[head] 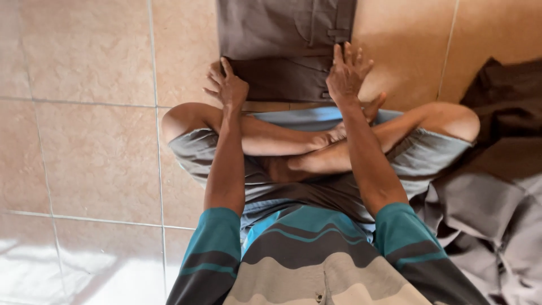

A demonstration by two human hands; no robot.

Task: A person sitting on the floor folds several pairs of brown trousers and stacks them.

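Evenly, both open hands, left hand [228,86] and right hand [347,73], should press the folded brown trousers [282,51] flat against the floor [84,141].

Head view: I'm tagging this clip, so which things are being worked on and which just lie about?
In hand:
folded grey-brown trousers
left hand, flat on them
right hand, flat on them

Lying about:
heap of grey and brown clothes
tiled floor

Grey-brown folded trousers [285,51] on beige floor tiles [90,141]; shirt [316,260] striped teal, grey and cream; heaped cloth [497,186] grey, perhaps brown above.
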